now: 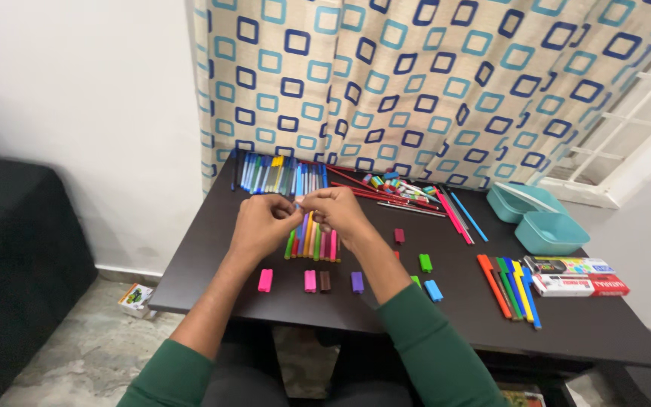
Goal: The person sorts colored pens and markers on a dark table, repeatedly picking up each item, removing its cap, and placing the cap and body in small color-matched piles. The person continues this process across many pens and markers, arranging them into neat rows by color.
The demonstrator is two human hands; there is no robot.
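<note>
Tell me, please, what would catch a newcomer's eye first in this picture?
Most striking are the two hands, left hand and right hand, meeting fingertip to fingertip over a row of coloured pens at the middle of the dark table. Loose pen caps in pink, brown, purple, green and blue lie nearer the person. Behind hangs a curtain patterned with blue squares, and two teal containers sit at the right.
</note>
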